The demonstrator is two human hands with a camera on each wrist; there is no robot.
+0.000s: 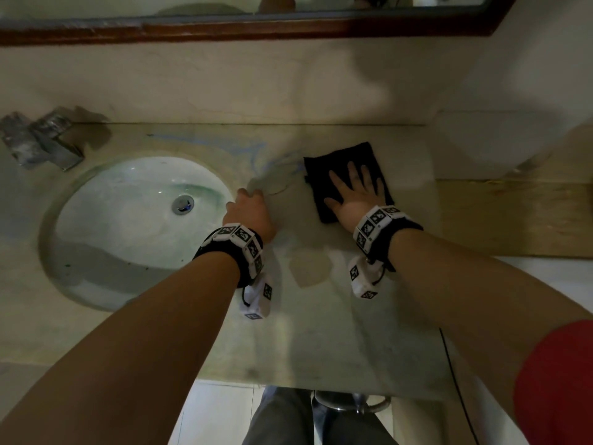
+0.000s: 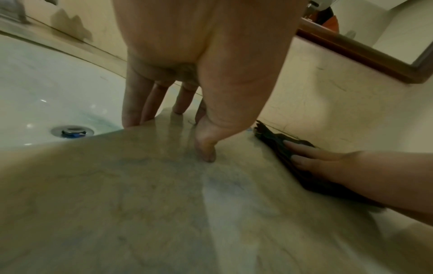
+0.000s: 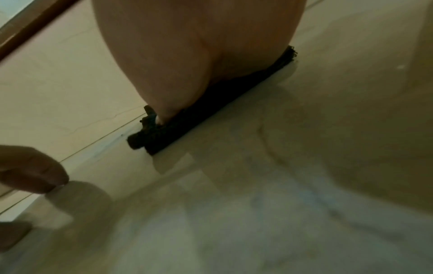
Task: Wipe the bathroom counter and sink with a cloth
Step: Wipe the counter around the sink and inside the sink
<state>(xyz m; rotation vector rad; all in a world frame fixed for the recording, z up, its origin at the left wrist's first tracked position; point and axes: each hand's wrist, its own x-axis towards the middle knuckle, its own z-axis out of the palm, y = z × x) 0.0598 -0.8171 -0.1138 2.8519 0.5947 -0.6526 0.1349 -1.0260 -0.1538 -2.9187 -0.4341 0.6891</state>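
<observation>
Head view shows the right hand (image 1: 354,197) lying flat on a folded black cloth (image 1: 333,167), its fingers (image 1: 353,175) straight and spread, pressing the cloth onto the table (image 1: 321,332). The cloth sits toward the far side of the table, right of the sink (image 1: 96,239) and short of the back wall. The left hand (image 1: 252,213) rests on the table at the sink's right rim, apart from the cloth. In the left wrist view its fingers (image 2: 131,109) point straight down with the tips on the rim edge, slightly parted, and the thumb tip touches the stone; it holds nothing. The white basin has a metal drain (image 1: 183,203) at its centre, and a metal faucet (image 1: 41,141) stands at its far left. A wood-framed mirror (image 1: 256,27) hangs on the wall above. In the right wrist view the cloth's near edge lies flush on the table under the palm.
</observation>
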